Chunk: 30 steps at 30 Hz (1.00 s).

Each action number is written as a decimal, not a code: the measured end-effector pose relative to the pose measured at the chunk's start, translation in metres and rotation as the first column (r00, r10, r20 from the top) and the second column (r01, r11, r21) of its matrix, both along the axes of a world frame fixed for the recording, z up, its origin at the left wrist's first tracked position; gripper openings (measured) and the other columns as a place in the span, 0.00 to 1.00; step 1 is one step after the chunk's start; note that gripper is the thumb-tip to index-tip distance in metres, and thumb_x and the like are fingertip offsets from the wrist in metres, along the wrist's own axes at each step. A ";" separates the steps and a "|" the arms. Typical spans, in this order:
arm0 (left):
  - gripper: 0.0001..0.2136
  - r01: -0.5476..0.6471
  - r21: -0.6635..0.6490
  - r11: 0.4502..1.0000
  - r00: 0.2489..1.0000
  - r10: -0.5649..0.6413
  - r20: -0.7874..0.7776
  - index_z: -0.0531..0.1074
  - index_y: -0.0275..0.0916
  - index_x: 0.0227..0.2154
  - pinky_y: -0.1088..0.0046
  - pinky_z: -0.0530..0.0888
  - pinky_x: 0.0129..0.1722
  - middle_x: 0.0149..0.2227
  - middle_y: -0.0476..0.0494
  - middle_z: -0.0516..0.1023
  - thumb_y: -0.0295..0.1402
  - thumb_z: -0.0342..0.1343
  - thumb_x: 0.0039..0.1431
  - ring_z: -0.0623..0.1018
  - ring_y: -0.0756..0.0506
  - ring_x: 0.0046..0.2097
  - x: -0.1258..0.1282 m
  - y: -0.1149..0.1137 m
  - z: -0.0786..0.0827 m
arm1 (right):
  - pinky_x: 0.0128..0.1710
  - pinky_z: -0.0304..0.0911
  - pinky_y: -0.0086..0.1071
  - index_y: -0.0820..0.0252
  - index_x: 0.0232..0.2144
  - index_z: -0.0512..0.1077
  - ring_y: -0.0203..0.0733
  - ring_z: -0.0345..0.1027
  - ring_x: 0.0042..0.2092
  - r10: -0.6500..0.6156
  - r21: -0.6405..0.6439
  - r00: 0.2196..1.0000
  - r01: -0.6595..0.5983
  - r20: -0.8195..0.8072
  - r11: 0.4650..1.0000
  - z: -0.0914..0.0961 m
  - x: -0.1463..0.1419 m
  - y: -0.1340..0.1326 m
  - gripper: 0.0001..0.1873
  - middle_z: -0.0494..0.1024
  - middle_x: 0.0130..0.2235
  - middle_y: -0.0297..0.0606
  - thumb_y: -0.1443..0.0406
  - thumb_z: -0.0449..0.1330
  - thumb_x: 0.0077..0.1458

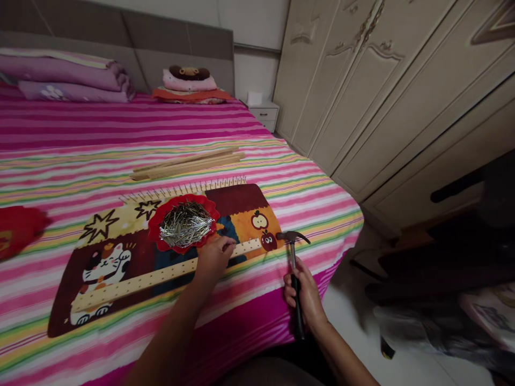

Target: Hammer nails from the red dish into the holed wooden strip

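Head cam view: left hand (213,258) is curled down over a drilled wooden strip (161,274), fingertips (229,244) pinched together just beside a red dish (205,210) of nails (185,224). Can't tell if they've got a nail. Right hand (306,296) is wrapped around a claw hammer (295,284), held upright just off the strip's end. More wood strips (187,165) lie beyond the dish on the striped bedspread (60,134).

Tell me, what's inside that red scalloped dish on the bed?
The red scalloped dish holds a loose heap of thin metal nails. The heap hides the dish's floor, and the dish hides the part of the printed cloth beneath it.
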<state>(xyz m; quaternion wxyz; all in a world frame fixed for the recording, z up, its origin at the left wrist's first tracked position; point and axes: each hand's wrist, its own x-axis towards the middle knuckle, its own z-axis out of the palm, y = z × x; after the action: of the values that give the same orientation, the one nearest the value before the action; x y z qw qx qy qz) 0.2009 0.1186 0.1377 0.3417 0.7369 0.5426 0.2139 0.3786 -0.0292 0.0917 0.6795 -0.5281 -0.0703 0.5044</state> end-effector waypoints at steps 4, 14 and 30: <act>0.08 0.048 0.071 0.996 0.999 -0.049 0.012 0.75 0.41 0.30 0.73 0.67 0.37 0.31 0.47 0.76 0.33 0.51 0.52 0.74 0.48 0.35 -0.001 -0.001 -0.006 | 0.10 0.47 0.18 0.52 0.53 0.59 0.27 0.53 0.15 0.033 -0.019 0.994 -0.031 0.105 0.999 0.015 -0.011 -0.004 0.31 0.66 0.21 0.24 0.57 0.60 0.47; 0.08 0.091 0.154 0.984 0.996 -0.093 0.009 0.75 0.41 0.29 0.72 0.66 0.38 0.32 0.47 0.75 0.32 0.50 0.54 0.72 0.48 0.37 -0.002 0.000 -0.019 | 0.20 0.52 0.24 0.52 0.55 0.65 0.31 0.52 0.20 0.446 -0.117 0.569 -0.521 0.691 0.845 0.084 -0.025 0.008 0.23 0.60 0.19 0.26 0.62 0.53 0.56; 0.07 0.049 0.177 0.983 0.997 -0.058 0.045 0.75 0.40 0.28 0.70 0.67 0.38 0.32 0.45 0.75 0.29 0.51 0.53 0.72 0.47 0.36 0.001 -0.003 -0.024 | 0.16 0.54 0.24 0.51 0.54 0.64 0.31 0.56 0.20 0.183 -0.102 0.847 -0.152 0.498 0.983 0.072 -0.021 0.004 0.28 0.67 0.23 0.28 0.56 0.60 0.49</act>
<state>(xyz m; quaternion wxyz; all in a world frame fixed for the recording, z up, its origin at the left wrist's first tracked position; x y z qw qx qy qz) 0.2020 0.1152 0.1133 0.2945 0.7728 0.4930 0.2702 0.3580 -0.0250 0.1642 0.5747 -0.6533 -0.2770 0.4076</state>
